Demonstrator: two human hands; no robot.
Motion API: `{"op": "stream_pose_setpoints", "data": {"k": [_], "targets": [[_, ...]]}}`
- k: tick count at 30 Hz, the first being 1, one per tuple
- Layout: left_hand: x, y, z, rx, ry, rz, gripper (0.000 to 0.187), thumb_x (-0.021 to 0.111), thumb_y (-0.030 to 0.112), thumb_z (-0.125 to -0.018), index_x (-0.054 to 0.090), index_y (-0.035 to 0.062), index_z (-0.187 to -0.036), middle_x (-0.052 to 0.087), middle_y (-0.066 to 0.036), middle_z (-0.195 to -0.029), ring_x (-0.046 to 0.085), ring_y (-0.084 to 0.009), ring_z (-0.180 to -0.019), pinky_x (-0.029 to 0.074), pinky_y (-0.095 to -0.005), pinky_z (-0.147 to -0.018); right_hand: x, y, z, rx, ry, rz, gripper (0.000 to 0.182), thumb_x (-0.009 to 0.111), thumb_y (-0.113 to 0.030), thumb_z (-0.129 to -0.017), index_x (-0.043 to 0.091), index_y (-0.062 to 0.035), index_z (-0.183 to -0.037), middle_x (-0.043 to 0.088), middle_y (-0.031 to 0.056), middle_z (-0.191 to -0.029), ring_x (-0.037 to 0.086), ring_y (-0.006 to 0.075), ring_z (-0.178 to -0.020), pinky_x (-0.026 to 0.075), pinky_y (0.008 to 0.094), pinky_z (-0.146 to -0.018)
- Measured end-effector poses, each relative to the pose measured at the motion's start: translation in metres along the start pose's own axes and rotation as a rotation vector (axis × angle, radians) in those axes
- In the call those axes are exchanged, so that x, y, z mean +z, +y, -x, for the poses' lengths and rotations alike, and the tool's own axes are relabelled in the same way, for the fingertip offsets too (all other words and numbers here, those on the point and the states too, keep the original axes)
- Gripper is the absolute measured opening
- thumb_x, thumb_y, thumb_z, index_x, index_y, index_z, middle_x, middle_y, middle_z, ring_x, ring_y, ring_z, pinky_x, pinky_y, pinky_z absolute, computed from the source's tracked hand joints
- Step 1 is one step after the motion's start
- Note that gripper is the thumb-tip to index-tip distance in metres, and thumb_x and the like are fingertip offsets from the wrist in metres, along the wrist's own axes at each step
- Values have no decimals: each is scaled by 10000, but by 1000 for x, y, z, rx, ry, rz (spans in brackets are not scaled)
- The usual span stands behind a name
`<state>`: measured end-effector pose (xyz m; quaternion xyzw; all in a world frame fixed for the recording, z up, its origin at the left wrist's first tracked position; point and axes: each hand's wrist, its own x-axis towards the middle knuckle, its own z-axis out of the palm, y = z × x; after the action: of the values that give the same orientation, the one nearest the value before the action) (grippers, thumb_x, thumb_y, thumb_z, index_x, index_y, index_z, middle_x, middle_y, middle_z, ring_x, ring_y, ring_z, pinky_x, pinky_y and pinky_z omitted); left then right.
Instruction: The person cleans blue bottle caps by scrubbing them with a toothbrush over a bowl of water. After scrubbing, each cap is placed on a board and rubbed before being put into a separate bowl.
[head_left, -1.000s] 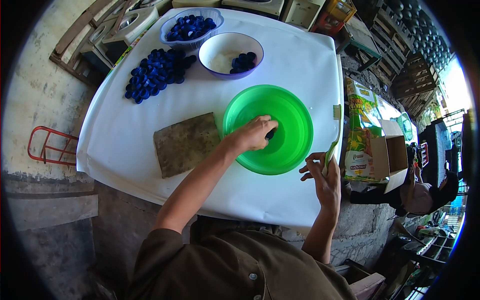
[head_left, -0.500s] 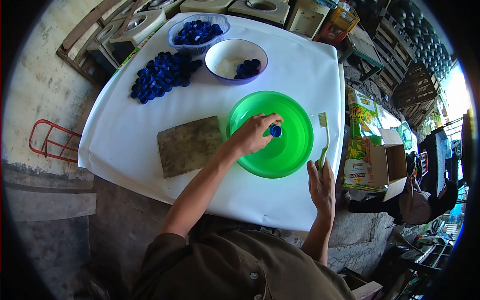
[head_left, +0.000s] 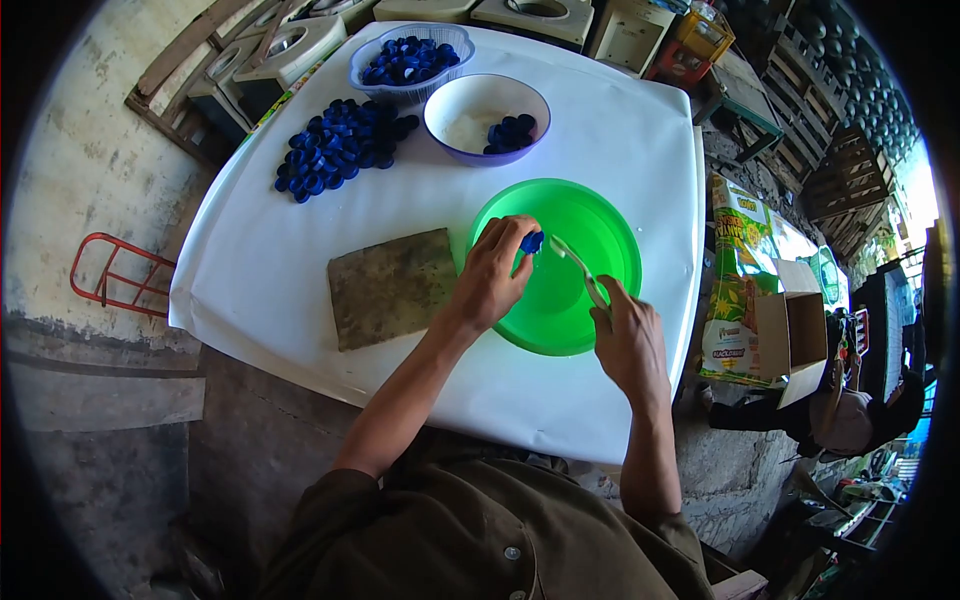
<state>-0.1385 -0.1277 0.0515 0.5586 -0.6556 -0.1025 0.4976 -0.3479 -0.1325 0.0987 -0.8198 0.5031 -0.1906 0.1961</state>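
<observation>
Right hand: Toothbrush [head_left: 590,284] is gripped by the handle in closed fingers of the right hand [head_left: 632,345]; the forearm is angled forward and inward, the wrist bent toward the basin.
Left hand: Blue cap [head_left: 532,242] is pinched between nearly closed thumb and fingers of the left hand [head_left: 492,275], apparently so that its face is left exposed; the forearm is slanted forward and right.
Cap and bristles: The cap is held above the green basin [head_left: 603,300], the brush head just beside it (whether they touch cannot be told).
Basin: It is set between the hands, probably so drips are caught.
Left of basin: A flat slab [head_left: 390,290] is laid on the white-covered table [head_left: 560,400].
Farther: Blue caps are held in the purple-sided bowl [head_left: 470,152], heaped in a pile [head_left: 335,150] and gathered in a basket [head_left: 400,92], likely grouped within reach.
Background: A person [head_left: 845,420] is seen beyond a cardboard box [head_left: 790,335].
</observation>
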Motion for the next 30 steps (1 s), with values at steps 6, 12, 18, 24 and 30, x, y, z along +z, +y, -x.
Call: {"op": "stream_pose_setpoints", "data": {"k": [6, 12, 18, 24, 30], "targets": [[2, -9, 3, 47, -44, -69, 456, 657, -129, -742, 612, 46, -1161, 559, -129, -1159, 587, -312, -1109, 553, -391, -839, 40, 13, -39, -42, -86, 141, 136, 584, -12, -846, 550, 34, -969, 652, 230, -739, 649, 430, -674, 495, 527, -593], [2, -11, -1, -39, 8, 3, 438, 689, -96, -751, 627, 50, -1159, 549, -115, -1122, 618, -255, -1013, 550, -335, -741, 68, 27, -45, -53, -168, 181, 145, 583, 12, -788, 525, 34, -918, 634, 244, -695, 649, 447, -670, 508, 531, -600], [-1, -9, -3, -102, 9, 114, 401, 733, -52, -783, 613, 41, -1154, 624, -83, -1079, 648, -185, -840, 538, -309, -711, 65, 32, -55, -14, -202, 154, 146, 597, 21, -772, 539, 35, -905, 640, 265, -739, 654, 452, -715, 515, 533, -627], [-1, -12, -3, -100, 8, 194, 381, 737, -26, -811, 603, 42, -1161, 653, -90, -1104, 677, -186, -893, 554, -306, -723, 79, 38, -68, 8, -307, 212, 175, 595, -43, -826, 578, 64, -964, 670, 284, -813, 678, 444, -760, 539, 520, -664], [-6, -9, -5, -105, 6, 280, 365, 718, -43, -829, 604, 30, -1168, 658, -91, -1125, 683, -180, -923, 574, -296, -736, 83, 40, -68, -48, -364, 201, 226, 585, -109, -903, 589, 79, -1028, 679, 289, -838, 685, 441, -782, 545, 515, -679]]}}
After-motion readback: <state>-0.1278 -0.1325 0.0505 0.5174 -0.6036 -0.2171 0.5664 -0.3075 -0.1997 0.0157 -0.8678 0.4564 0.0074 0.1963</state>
